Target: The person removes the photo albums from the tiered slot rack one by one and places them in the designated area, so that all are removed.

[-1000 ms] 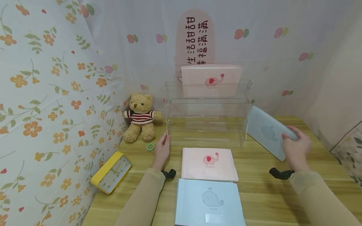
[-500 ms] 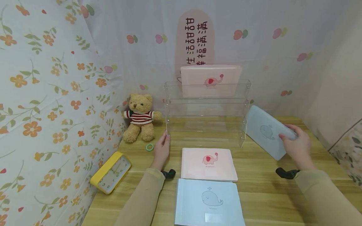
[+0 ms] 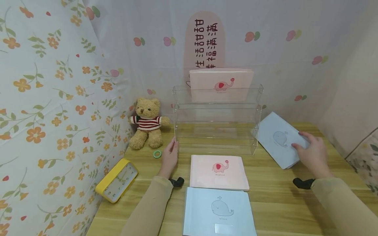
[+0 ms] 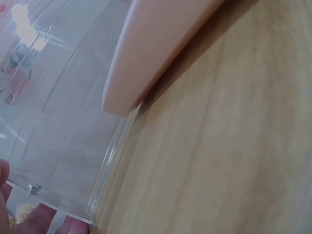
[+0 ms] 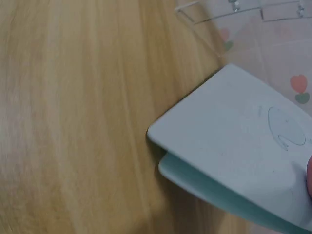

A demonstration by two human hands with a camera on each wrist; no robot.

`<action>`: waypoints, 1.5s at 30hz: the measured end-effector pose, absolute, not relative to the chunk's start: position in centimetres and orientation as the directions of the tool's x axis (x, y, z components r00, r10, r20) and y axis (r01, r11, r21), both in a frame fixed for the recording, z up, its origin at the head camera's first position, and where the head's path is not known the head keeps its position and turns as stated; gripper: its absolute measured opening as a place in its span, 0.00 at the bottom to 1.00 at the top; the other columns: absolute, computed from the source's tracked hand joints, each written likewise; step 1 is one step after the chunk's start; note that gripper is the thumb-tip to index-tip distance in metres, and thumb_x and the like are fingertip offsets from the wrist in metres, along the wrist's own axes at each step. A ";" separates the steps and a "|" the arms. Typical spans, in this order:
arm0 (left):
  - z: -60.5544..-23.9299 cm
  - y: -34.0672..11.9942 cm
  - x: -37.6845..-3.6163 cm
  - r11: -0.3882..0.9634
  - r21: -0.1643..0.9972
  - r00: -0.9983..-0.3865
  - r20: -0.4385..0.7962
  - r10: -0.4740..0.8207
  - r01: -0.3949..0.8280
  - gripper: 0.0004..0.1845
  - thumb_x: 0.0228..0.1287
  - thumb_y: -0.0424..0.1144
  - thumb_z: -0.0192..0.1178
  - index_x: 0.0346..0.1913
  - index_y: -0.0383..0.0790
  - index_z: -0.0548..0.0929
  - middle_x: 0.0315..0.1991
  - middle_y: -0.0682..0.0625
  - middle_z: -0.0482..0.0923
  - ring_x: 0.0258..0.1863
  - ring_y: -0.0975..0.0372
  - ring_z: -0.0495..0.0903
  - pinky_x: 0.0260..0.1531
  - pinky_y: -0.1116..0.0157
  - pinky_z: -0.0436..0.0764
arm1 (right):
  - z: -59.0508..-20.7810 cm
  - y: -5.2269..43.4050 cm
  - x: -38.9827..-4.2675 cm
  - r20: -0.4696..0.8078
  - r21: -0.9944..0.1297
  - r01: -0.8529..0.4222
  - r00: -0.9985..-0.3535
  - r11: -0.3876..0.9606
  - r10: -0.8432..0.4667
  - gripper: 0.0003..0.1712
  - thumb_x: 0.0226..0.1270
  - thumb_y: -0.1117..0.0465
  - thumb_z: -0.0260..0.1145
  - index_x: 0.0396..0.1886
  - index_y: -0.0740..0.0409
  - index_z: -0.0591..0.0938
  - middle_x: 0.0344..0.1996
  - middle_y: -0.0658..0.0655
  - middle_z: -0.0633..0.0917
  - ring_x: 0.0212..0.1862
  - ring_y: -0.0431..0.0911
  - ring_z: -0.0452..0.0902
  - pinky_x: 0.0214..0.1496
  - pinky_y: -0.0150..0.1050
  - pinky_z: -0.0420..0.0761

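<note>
At the left side panel of a clear acrylic tiered rack [image 3: 218,114], my left hand [image 3: 169,157] grips the lower edge; in the left wrist view its fingers [image 4: 36,219] show behind the panel. My right hand [image 3: 313,154] pinches a light blue whale booklet [image 3: 274,137] by its right edge, right of the rack. In the right wrist view, the booklet's two layers [image 5: 214,126] spread apart along one side. A pink elephant booklet [image 3: 221,78] stands in the top tier. Another pink elephant booklet [image 3: 218,178] lies before the rack, with a blue whale booklet [image 3: 200,213] nearer me.
Left of the rack a teddy bear [image 3: 147,123] sits against the curtain. A green ring [image 3: 157,154] and a yellow clock [image 3: 116,180] lie on the wooden table [image 3: 277,196]. Patterned curtains [image 3: 153,65] close off the back and left.
My right hand has tipped the blue booklet so that its whale cover faces up more, its top corner shifting right. My left hand stays at the rack.
</note>
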State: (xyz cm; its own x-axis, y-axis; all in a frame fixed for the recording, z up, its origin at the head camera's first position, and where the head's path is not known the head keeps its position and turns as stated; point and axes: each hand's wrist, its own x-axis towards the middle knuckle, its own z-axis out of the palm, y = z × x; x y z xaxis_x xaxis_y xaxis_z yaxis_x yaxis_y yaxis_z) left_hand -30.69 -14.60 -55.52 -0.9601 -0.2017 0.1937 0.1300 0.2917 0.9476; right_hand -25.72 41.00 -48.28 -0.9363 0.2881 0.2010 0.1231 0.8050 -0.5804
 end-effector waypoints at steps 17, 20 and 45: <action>-55.8 -14.8 -30.8 0.306 0.943 -0.963 0.195 -0.188 0.132 0.28 0.88 0.56 0.55 0.81 0.53 0.76 0.75 0.44 0.81 0.76 0.45 0.79 0.75 0.43 0.79 | -50.9 42.3 -25.7 0.078 -0.518 0.193 -0.959 0.833 0.271 0.43 0.84 0.44 0.64 0.85 0.65 0.65 0.71 0.93 0.61 0.69 0.86 0.58 0.68 0.82 0.65; -55.7 -14.8 -30.8 0.297 0.946 -0.963 0.193 -0.188 0.131 0.28 0.88 0.56 0.55 0.82 0.52 0.75 0.76 0.44 0.80 0.77 0.46 0.78 0.76 0.43 0.78 | -51.3 42.1 -25.7 0.067 -0.509 0.197 -0.961 0.838 0.267 0.44 0.85 0.41 0.63 0.85 0.64 0.66 0.72 0.93 0.61 0.70 0.86 0.57 0.69 0.82 0.65; -55.4 -14.6 -30.6 0.304 0.946 -0.963 0.180 -0.203 0.113 0.26 0.87 0.54 0.56 0.81 0.54 0.77 0.76 0.45 0.80 0.77 0.46 0.78 0.77 0.43 0.78 | -53.2 41.7 -26.1 0.093 -0.387 0.154 -0.974 0.909 0.205 0.42 0.84 0.39 0.61 0.73 0.73 0.73 0.67 0.89 0.72 0.64 0.85 0.67 0.65 0.80 0.70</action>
State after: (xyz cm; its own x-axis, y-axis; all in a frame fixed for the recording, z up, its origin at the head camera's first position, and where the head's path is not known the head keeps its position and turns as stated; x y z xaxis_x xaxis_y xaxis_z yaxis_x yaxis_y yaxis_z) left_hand -30.62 -14.58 -55.41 -0.9625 -0.2031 0.1797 0.1126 0.3037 0.9461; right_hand -26.11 41.69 -53.23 -0.9744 0.2048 0.0929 0.1543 0.9092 -0.3866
